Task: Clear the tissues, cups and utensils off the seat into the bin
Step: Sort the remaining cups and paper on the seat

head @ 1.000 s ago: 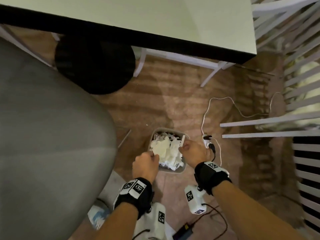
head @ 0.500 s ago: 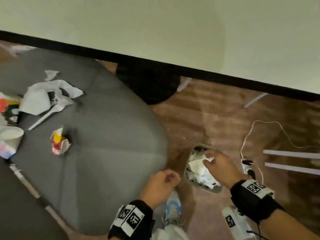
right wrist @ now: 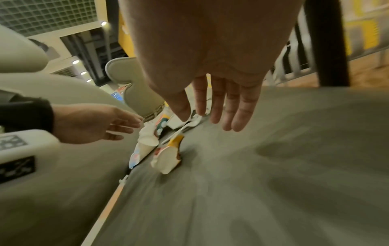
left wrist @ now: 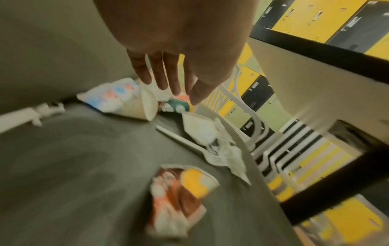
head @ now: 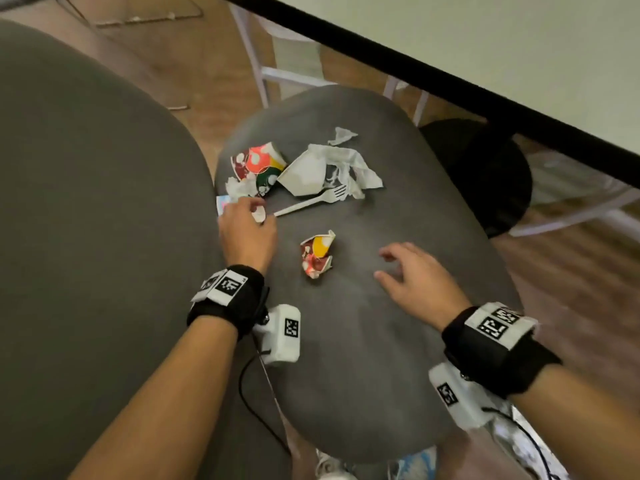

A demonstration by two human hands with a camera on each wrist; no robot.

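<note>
The rounded grey fabric seat (head: pixel 363 323) carries crumpled white tissues (head: pixel 346 164), a bright printed paper cup (head: pixel 258 161), a crushed cup (head: pixel 317 254) and a white plastic fork (head: pixel 311 201). Both hands hang over it with fingers loose and straight, holding nothing: the left hand (head: pixel 247 233) by the fork's handle, the right hand (head: pixel 414 278) beside the crushed cup.

Both your hands have left the small grey bin of white tissue, which is now out of sight. Your left hand (head: pixel 246 233) now reaches, fingers extended, over the pale blue-and-pink paper cup (left wrist: pixel 124 99) on the grey cushioned seat (head: pixel 381 323). Your right hand (head: pixel 415 282) hovers with fingers spread beside the crushed red-and-yellow paper cup (head: pixel 317 253).
</note>
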